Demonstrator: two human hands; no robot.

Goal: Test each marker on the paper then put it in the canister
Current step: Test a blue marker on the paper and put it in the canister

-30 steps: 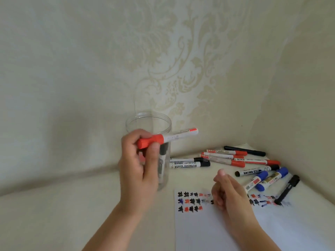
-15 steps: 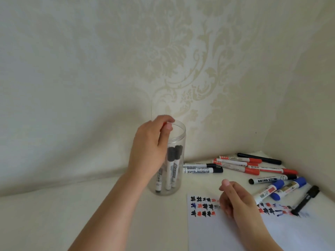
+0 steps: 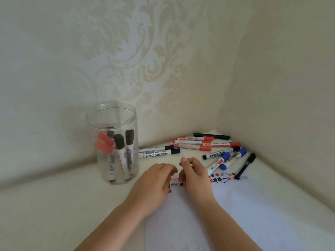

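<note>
Both hands hover side by side over the upper left corner of the white sheet of paper (image 3: pixel 235 220), which lies near the tabletop's (image 3: pixel 54 205) far right corner. The left hand (image 3: pixel 154 183) has its fingers loosely curled downward and holds nothing that can be seen. The right hand (image 3: pixel 195 174) is also loosely curled, thumb raised, with nothing visibly in it. Between and beyond them the paper carries red, black and blue test marks (image 3: pixel 220 179). Left of the hands stands the clear plastic canister (image 3: pixel 111 113), upright, holding black-capped and red-capped markers. The loose pile of whiteboard markers (image 3: pixel 199 145) lies along the back edge toward the corner.
</note>
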